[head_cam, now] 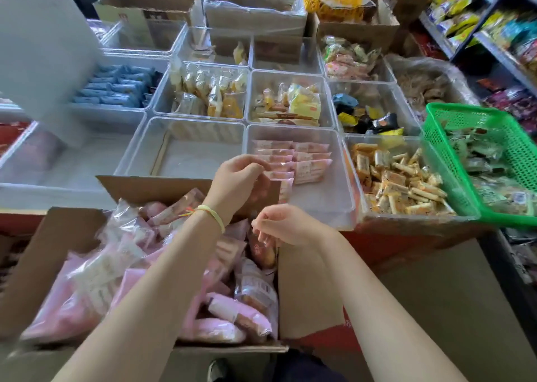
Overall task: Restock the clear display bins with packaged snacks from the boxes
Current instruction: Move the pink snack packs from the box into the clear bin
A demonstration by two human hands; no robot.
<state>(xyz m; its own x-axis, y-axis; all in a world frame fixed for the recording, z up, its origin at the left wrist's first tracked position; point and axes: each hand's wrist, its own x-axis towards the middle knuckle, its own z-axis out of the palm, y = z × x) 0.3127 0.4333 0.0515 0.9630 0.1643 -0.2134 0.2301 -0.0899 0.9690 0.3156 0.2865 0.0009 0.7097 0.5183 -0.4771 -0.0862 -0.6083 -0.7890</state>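
Observation:
An open cardboard box [72, 236] at the lower left is full of pink packaged snacks [226, 314]. Just beyond it stands a clear bin [334, 207] with two short rows of the same pink packs [308, 160] at its far left. My left hand [238, 181] hovers over the box's far flap at the bin's near left corner, its curled fingers pinching a pink pack. My right hand [279, 224] is lower, over the box's right edge, fingertips pinching the top of a snack pack [266, 250] that stands in the box.
An empty clear bin [186, 137] sits left of the pink one. Other bins hold yellow-wrapped sticks [401, 178], dark candies [366, 114], yellow cakes [293, 102] and blue packs [116, 88]. A green basket [494, 128] overhangs on the right. Shelves [494, 27] fill the far right.

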